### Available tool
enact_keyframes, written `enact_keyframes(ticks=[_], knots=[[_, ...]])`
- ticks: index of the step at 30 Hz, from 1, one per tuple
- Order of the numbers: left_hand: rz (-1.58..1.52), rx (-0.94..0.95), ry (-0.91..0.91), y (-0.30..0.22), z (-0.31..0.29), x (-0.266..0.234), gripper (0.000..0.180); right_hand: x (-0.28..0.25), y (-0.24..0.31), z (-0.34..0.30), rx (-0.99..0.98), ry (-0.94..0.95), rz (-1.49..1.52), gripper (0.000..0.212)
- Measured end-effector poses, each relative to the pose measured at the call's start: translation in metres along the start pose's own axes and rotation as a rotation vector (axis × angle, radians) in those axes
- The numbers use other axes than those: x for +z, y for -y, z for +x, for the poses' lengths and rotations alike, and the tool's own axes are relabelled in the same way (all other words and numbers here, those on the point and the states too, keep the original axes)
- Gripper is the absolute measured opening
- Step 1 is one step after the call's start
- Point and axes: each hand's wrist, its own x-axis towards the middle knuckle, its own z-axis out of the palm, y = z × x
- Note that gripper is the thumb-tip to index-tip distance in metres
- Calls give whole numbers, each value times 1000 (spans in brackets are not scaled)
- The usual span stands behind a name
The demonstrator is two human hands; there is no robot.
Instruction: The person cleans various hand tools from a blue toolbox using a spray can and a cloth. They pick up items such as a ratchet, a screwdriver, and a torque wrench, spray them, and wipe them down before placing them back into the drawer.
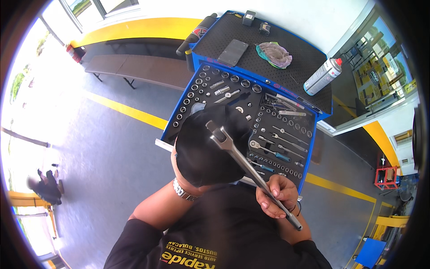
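My right hand (278, 197) pinches a long steel breaker bar (248, 168) near its lower end, thumb and fingers around the handle. The bar slants up to the left, its forked swivel head (218, 133) in front of a bunched black cloth (208, 157). That cloth is held up by my left hand (174, 159), which shows only as a strip of skin along its edge; the fingers are hidden. A metal watch (184, 190) is on my left wrist. Beyond both hands is the open tool drawer (168, 127), with sockets, ratchets (268, 150) and extensions in dark foam.
On the blue cabinet's black top (210, 42) are a crumpled rag (274, 54), a dark flat case (233, 52), small boxes (249, 18) and a spray can (322, 77). A long bench (134, 67) stands left. A person (45, 186) is at the far left.
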Motion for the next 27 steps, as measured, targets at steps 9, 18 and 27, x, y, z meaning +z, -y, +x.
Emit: enact_keyframes(ticks=[9,18,27], knots=[[-133,-34,240,-5,-14,14,45,-1,-14,1,-6,67,197,26],[120,257,262,-50,40,23,48,32,-8,-18,405,-271,-238,67],[1030,806,-166,-52,85,-31,31,23,-4,3,68,-546,-2403,46]])
